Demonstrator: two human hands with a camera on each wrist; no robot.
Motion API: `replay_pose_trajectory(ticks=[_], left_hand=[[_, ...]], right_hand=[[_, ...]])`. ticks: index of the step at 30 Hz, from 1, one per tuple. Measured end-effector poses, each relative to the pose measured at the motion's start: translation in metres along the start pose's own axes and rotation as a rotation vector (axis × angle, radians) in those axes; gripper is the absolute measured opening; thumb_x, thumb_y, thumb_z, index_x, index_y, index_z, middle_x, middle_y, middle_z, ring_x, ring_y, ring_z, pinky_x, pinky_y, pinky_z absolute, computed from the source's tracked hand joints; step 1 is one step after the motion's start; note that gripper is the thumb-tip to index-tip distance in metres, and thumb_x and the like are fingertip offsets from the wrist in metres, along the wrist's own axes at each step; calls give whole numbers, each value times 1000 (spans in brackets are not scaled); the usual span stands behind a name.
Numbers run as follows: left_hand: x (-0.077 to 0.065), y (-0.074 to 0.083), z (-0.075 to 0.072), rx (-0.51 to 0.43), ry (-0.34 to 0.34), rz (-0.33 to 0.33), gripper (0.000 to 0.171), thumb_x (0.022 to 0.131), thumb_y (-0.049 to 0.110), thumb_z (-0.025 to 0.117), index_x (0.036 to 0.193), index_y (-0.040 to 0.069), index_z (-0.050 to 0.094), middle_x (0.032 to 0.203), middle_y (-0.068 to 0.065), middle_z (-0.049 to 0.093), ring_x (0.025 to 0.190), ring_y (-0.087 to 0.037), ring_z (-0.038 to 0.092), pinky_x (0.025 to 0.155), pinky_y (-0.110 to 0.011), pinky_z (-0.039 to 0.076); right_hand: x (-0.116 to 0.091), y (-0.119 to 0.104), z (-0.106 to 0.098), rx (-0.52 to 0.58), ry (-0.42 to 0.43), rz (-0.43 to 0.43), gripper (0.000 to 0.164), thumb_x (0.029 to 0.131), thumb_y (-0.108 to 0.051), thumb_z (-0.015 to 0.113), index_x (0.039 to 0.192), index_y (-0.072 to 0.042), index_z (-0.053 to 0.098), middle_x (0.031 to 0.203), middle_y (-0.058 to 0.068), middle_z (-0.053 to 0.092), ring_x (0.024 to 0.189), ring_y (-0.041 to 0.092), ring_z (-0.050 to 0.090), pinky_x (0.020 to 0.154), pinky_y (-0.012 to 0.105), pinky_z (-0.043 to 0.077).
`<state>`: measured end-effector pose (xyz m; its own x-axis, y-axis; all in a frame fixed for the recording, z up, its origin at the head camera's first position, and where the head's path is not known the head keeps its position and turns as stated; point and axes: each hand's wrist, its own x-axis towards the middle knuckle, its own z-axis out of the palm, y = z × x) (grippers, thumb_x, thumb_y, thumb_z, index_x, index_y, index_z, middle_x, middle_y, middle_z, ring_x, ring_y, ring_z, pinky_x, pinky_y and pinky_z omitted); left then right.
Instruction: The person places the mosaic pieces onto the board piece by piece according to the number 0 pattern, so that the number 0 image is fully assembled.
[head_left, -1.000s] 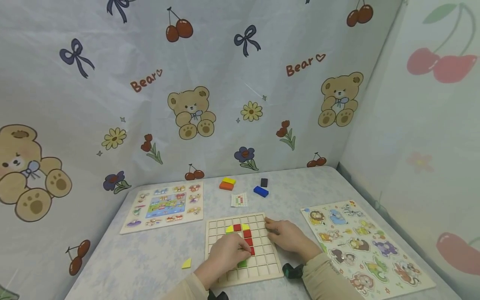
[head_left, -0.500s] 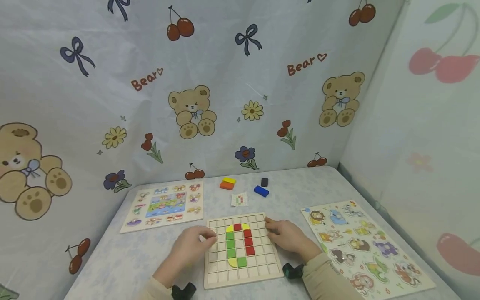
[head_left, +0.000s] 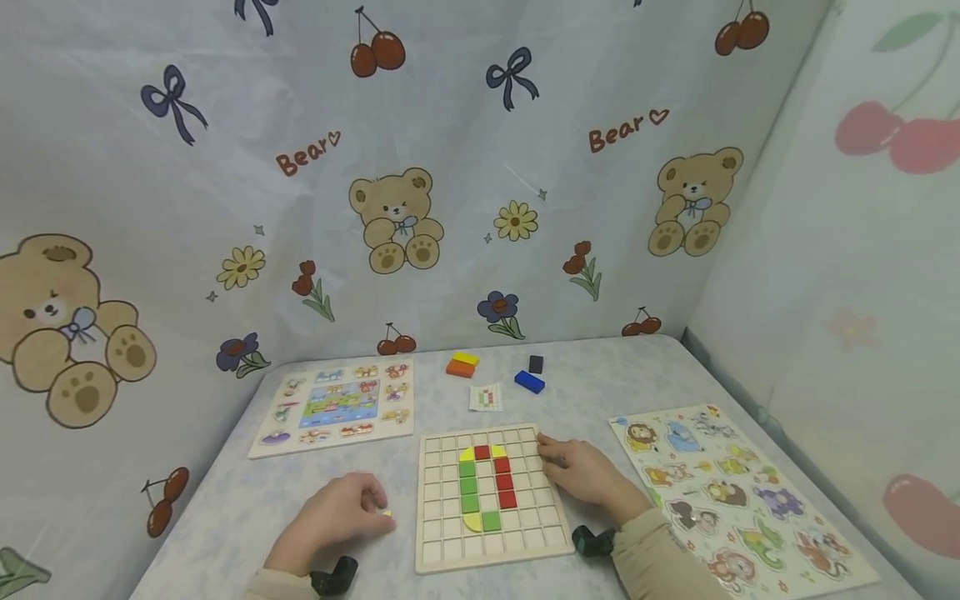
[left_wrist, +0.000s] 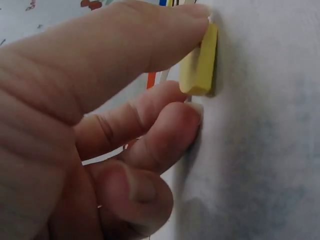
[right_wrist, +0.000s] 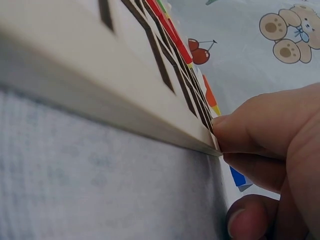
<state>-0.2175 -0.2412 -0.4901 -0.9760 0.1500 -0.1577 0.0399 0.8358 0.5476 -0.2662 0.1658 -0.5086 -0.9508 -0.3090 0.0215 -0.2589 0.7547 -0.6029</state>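
The wooden grid board (head_left: pixel 440 553) lies on the table in the head view, with red, green and yellow tiles laid in a ring. At its left, my left hand (head_left: pixel 341 510) is low over the table. In the left wrist view a small yellow tile (left_wrist: pixel 204 67) sits between the thumb and fingertips, which pinch it. My right hand (head_left: pixel 583 475) grips the board's far right corner; the right wrist view shows a fingertip (right_wrist: pixel 217 124) on top of the edge and other fingers below it.
A picture puzzle (head_left: pixel 262 446) stands at the back left and an animal puzzle (head_left: pixel 750 533) at the right. Behind the board are a small pattern card (head_left: pixel 486 397), orange (head_left: pixel 461 368), yellow (head_left: pixel 466 358), blue (head_left: pixel 529 382) and black (head_left: pixel 536 364) blocks. A patterned curtain (head_left: pixel 457 117) hangs behind.
My left hand has left the board's middle, moved left and down to the table, and taken hold of the yellow tile that lay there. My right hand stays at the corner.
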Motion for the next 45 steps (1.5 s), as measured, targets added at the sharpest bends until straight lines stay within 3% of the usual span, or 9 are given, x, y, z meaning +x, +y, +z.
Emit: replay_pose_trajectory(ticks=[5, 10, 13, 18, 23, 29, 34, 39, 45], left_hand=[[0, 6, 3, -3, -8, 76, 24, 77, 34, 89, 83, 23, 68, 75, 6, 62, 67, -14, 54, 61, -32, 42], [3, 19, 9, -39, 54, 216, 14, 84, 28, 84, 85, 28, 70, 78, 14, 64, 64, -9, 53, 58, -28, 43], [4, 36, 14, -57, 58, 294, 9, 87, 28, 81, 89, 30, 73, 81, 18, 65, 63, -6, 52, 57, -26, 43], [3, 79, 28, -74, 22, 372, 5, 89, 25, 80, 91, 27, 75, 82, 20, 65, 67, -4, 53, 60, -24, 44], [11, 117, 53, 24, 58, 425, 5, 89, 29, 80, 89, 29, 75, 80, 24, 62, 69, 2, 55, 60, -23, 45], [13, 152, 79, 208, 88, 490, 10, 89, 26, 80, 85, 31, 73, 79, 23, 61, 68, 6, 54, 55, -21, 44], [9, 159, 92, 365, 114, 545, 13, 84, 25, 82, 83, 32, 72, 77, 20, 57, 63, 6, 49, 51, -21, 40], [10, 158, 96, 303, 65, 541, 16, 80, 31, 87, 82, 31, 72, 72, 21, 55, 62, 5, 46, 52, -21, 39], [12, 156, 97, 243, 32, 499, 13, 82, 34, 85, 88, 30, 74, 70, 22, 54, 61, 5, 46, 52, -22, 39]], right_hand=[[0, 3, 0, 13, 1, -7, 39, 101, -21, 64, 138, -10, 66, 156, 1, 51, 145, 34, 46, 115, 56, 38], [0, 4, -1, 15, 6, -5, 39, 101, -21, 65, 138, -10, 66, 155, 0, 52, 145, 35, 46, 114, 57, 38], [1, 4, -1, 13, 0, -2, 39, 101, -21, 65, 138, -11, 66, 155, 0, 52, 145, 35, 46, 114, 57, 38], [1, 4, -2, 28, 1, -1, 38, 101, -22, 65, 137, -11, 67, 156, 1, 52, 145, 33, 46, 115, 56, 38], [0, 4, -2, 20, 4, -15, 38, 101, -22, 65, 137, -10, 67, 155, 1, 52, 145, 33, 46, 115, 56, 38], [0, 4, -1, -4, 9, -38, 38, 100, -20, 66, 136, -8, 67, 154, 3, 53, 143, 34, 48, 113, 56, 40], [0, 3, 1, -9, 12, -42, 38, 100, -20, 66, 136, -9, 67, 154, 2, 53, 143, 33, 49, 113, 55, 41], [1, 4, 1, -17, 8, -24, 38, 100, -21, 66, 136, -10, 68, 154, 1, 53, 143, 33, 48, 113, 55, 40], [1, 6, 1, -21, 6, -23, 38, 99, -22, 67, 135, -10, 68, 154, 1, 54, 143, 33, 49, 113, 55, 41]])
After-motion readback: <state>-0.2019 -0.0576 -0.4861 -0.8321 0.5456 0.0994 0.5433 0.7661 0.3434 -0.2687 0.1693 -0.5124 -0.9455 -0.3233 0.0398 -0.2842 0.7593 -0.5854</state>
